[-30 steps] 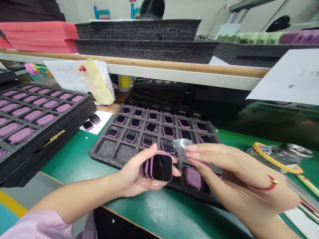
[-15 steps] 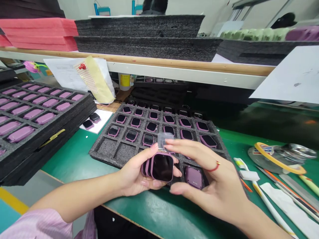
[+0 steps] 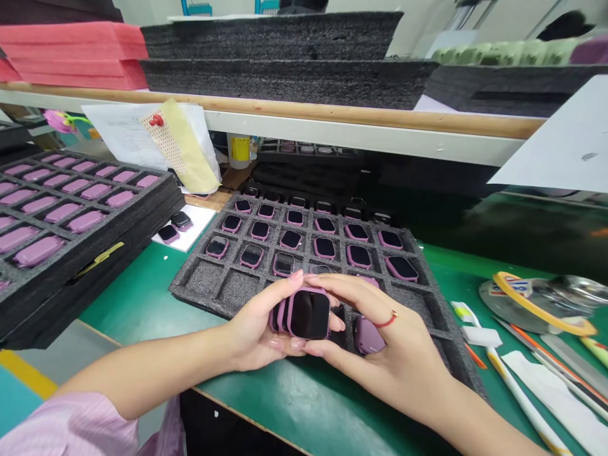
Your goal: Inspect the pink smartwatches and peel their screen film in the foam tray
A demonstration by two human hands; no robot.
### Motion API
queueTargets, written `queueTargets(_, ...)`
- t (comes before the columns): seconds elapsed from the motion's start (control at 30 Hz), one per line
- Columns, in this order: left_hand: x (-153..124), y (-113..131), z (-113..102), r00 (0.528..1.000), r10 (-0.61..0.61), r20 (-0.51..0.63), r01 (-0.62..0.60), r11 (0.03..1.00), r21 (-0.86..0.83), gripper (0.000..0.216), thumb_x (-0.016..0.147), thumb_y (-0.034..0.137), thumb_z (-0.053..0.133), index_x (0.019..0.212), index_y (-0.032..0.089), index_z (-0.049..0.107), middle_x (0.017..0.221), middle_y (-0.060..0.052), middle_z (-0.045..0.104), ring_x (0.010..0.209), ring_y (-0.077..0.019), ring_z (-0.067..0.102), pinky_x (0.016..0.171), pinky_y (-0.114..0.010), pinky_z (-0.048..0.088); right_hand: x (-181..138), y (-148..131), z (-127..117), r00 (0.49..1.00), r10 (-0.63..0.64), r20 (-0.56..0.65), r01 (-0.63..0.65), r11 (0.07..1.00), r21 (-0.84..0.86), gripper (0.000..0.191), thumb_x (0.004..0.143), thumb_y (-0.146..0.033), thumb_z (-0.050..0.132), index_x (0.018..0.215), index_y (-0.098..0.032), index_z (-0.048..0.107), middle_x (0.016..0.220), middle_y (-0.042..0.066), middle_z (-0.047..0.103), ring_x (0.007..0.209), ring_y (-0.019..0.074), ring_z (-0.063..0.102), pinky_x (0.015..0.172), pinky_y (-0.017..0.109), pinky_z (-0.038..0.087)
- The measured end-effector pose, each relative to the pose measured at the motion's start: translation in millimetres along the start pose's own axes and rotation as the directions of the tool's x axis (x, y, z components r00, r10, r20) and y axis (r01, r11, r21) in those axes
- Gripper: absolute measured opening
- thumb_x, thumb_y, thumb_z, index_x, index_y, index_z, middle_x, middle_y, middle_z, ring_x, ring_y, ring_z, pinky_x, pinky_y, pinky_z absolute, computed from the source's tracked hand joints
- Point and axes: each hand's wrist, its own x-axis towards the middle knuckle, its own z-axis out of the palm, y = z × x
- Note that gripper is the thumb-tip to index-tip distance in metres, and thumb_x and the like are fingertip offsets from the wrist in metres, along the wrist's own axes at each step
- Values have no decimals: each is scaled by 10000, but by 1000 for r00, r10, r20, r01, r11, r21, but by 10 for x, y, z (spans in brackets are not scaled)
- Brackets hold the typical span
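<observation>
My left hand [image 3: 259,329] is closed around a small stack of purple watch cases [image 3: 304,313], the front one showing its black screen. My right hand [image 3: 380,345] pinches that front case from the right, forefinger along its top edge and thumb under it. A red band sits on one right finger. Both hands hover over the near edge of a dark foam tray [image 3: 213,285] whose pockets hold several purple watch cases with black screens. One purple case [image 3: 368,335] lies back up in a near pocket, partly behind my right hand.
A stack of foam trays [image 3: 76,215] filled with purple cases stands at the left. Two loose cases [image 3: 175,227] lie on white paper. Tape ring [image 3: 541,294], metal dish, pens and strips lie at the right on the green mat. A shelf with foam sheets hangs overhead.
My right hand, which held a clear film above the tray, has come left and down onto the front case in my left hand. The film is no longer visible.
</observation>
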Motion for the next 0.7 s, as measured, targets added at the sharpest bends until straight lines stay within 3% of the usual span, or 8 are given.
queueTargets(0.13,3,3,-8,1000,2,-18,-2,1000,10,460,730,543,795,851,107,711,743,-67,734,330,-18,406,338,-182,127,7,1,-3,1000,6,20,-6,1000,14,526,884,-310,740,1355,-215,527,1246,124,702,1147,228,690,1011,363,593)
queueTargets(0.23,3,6,-15,1000,-1,-5,1,1000,21,454,752,539,778,876,108,707,753,-71,733,350,-28,428,338,-181,134,9,-4,-34,999,36,10,-37,997,61,620,857,-356,770,1406,-238,508,1357,130,647,1268,274,628,1080,428,552)
queueTargets(0.3,4,7,-19,1000,-7,19,7,1000,17,487,744,568,778,888,109,702,740,-70,724,358,-31,426,333,-176,127,-7,-14,-90,993,74,-87,-66,993,97,629,857,-329,770,1428,-277,510,1395,109,630,1292,294,615,1092,462,544)
queueTargets(0.37,4,6,-22,999,-10,44,9,1000,13,495,740,582,778,879,115,692,730,-67,713,358,-29,414,329,-172,123,-34,-39,-183,976,74,-205,-60,996,70,559,873,-194,736,1385,-344,571,1292,46,704,1179,265,692,1027,421,598)
queueTargets(0.4,4,6,-23,998,-12,55,11,1000,13,489,741,581,778,872,119,687,713,-59,700,357,-30,409,328,-171,120,-49,-60,-239,979,46,-198,-38,998,43,549,875,-132,710,1354,-377,605,1221,13,741,1093,246,733,976,388,629)
queueTargets(0.47,1,4,-23,998,-20,56,19,1000,12,473,742,572,782,867,128,680,667,-30,661,351,-27,390,326,-169,109,-75,-118,-342,998,-15,-53,16,1000,10,566,880,-90,672,1336,-422,631,1160,-27,771,979,242,771,896,356,671)
queueTargets(0.57,-7,4,-21,999,-27,30,27,999,17,484,752,579,768,886,121,689,621,0,596,352,-24,376,326,-166,100,-103,-215,-396,988,-11,155,2,998,59,591,937,-126,575,1437,-439,544,1226,-42,750,1006,272,768,933,387,671)
queueTargets(0.7,-11,8,-21,999,-15,49,13,999,44,479,806,581,704,917,115,696,640,-11,581,384,-38,404,329,-168,102,-148,-245,-270,997,35,75,-45,991,127,514,1016,-157,425,1432,-434,544,1226,-33,752,1026,245,760,1013,398,626)
